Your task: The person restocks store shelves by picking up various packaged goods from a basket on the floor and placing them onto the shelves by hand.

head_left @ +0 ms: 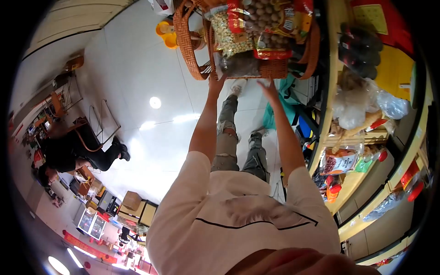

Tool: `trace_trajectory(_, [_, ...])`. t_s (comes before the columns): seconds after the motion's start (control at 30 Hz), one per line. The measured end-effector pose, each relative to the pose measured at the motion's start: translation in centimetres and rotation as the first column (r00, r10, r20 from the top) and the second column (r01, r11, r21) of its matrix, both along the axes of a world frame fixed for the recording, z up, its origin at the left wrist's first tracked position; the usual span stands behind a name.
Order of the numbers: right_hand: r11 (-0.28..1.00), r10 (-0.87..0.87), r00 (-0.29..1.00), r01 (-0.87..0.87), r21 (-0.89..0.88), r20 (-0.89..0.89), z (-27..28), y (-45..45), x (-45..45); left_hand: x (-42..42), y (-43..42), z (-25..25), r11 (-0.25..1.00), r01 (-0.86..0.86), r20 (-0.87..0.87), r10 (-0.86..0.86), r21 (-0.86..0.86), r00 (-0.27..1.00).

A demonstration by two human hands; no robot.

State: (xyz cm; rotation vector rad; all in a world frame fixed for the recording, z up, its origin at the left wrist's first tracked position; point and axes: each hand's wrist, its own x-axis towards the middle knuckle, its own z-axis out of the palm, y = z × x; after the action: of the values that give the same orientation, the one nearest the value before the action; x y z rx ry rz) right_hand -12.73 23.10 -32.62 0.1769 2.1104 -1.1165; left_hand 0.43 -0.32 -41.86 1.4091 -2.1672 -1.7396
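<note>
Wickerwork [275,69] just beyond the left hand [217,82] and right hand [270,89]: ribbed, woven, slight sheen; dark packet [240,65] just beside the left hand: clear plastic, glossy; teal bag [274,114] below the right hand: creased, apparently cloth; shelf edge [326,123] rightward of it: smooth pale wood; floor [137,82] beneath both: smooth, glossy, light-reflecting.
</note>
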Motion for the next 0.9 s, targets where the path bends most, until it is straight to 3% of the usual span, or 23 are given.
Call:
trace_trajectory(0.03, [0.994,-0.088,0.995,0.091,-0.066,0.049,-1.1,-2.0,-1.8,-1.5,-0.7,0.6,0.999,0.006,-0.058,-0.004,0.036,0.998])
trace_trajectory(0.1, [0.993,0.121,0.992,-0.121,-0.003,-0.046,-5.5,-4.3,-3.0,-2.5,-1.6,0.2,0.996,-0.007,-0.137,0.02,0.09,0.99])
trace_trajectory(0.13, [0.974,0.228,0.97,-0.226,0.032,-0.09,-6.1,-4.6,-2.6,-2.8,-1.4,3.2,0.994,-0.051,-0.03,0.054,0.099,0.998])
trace_trajectory(0.17, [0.987,0.157,0.987,-0.157,0.021,-0.027,-4.9,-4.4,-1.8,-3.3,-1.2,6.7,0.991,-0.088,0.066,0.082,0.096,0.994])
trace_trajectory(0.27, [0.989,-0.114,0.973,0.13,-0.065,0.202,3.4,-4.5,0.7,-1.1,-1.1,9.9,0.983,-0.068,0.074,0.056,0.174,0.996])
trace_trajectory(0.33, [0.974,-0.178,0.964,0.201,-0.105,0.197,5.0,-1.8,4.0,0.9,-0.6,13.1,0.95,0.045,0.025,-0.055,0.308,0.998])
trace_trajectory(0.37, [0.964,-0.144,0.936,0.206,-0.167,0.322,5.5,0.3,4.8,1.5,-0.3,14.8,0.923,0.112,-0.012,-0.115,0.369,0.993])
trace_trajectory(0.4, [0.963,-0.21,0.899,0.258,-0.077,0.385,10.0,0.9,5.5,2.0,0.0,16.5,0.904,0.175,-0.009,-0.186,0.39,0.983])
trace_trajectory(0.43, [0.964,-0.169,0.853,0.248,-0.099,0.494,8.5,3.8,7.3,2.6,0.4,18.5,0.877,0.245,-0.014,-0.263,0.414,0.965])
trace_trajectory(0.47, [0.958,-0.175,0.865,0.26,-0.122,0.471,8.9,6.2,9.8,3.2,1.0,20.3,0.836,0.302,-0.031,-0.325,0.457,0.945])
trace_trajectory(0.5, [0.882,-0.356,0.837,0.448,-0.148,0.416,11.6,7.7,12.3,3.5,1.6,21.7,0.782,0.378,-0.063,-0.402,0.495,0.914])
trace_trajectory(0.53, [0.861,-0.369,0.801,0.485,-0.151,0.472,12.0,10.3,14.7,3.6,2.3,23.1,0.675,0.407,-0.088,-0.453,0.615,0.887])
trace_trajectory(0.57, [0.921,-0.323,0.798,0.388,-0.025,0.508,13.2,12.1,16.0,2.9,3.7,25.9,0.653,0.51,-0.049,-0.588,0.56,0.807])
trace_trajectory(0.6, [0.914,-0.273,0.8,0.389,-0.115,0.534,13.0,14.8,18.4,3.0,4.9,25.8,0.529,0.618,-0.17,-0.664,0.582,0.728])
trace_trajectory(0.63, [0.857,-0.317,0.77,0.483,-0.181,0.554,15.8,16.4,20.2,2.9,6.5,25.0,0.454,0.707,-0.202,-0.747,0.542,0.634])
trace_trajectory(0.67, [0.743,-0.427,0.738,0.616,-0.262,0.523,18.4,18.1,23.4,2.1,8.6,28.3,0.331,0.678,-0.207,-0.785,0.657,0.584])
trace_trajectory(0.7, [0.601,-0.524,0.689,0.715,-0.356,0.5,20.5,19.1,26.1,1.2,11.0,29.7,0.228,0.746,-0.27,-0.834,0.626,0.481])
trace_trajectory(0.77, [0.487,-0.635,0.592,0.806,-0.337,0.497,25.7,21.9,30.1,0.0,16.8,34.7,0.106,0.755,-0.25,-0.906,0.647,0.342])
trace_trajectory(0.83, [0.183,-0.791,0.418,0.858,-0.48,0.446,28.5,23.5,35.5,0.0,22.6,35.8,-0.141,0.735,-0.417,-0.886,0.663,0.206])
trace_trajectory(0.87, [0.075,-0.858,0.323,0.848,-0.524,0.4,28.4,23.5,38.6,1.0,26.1,40.1,-0.133,0.652,-0.412,-0.862,0.747,0.295])
trace_trajectory(0.9, [-0.021,-0.905,0.227,0.821,-0.57,0.361,28.0,24.5,41.9,2.9,30.2,39.2,-0.172,0.663,-0.421,-0.876,0.729,0.235])
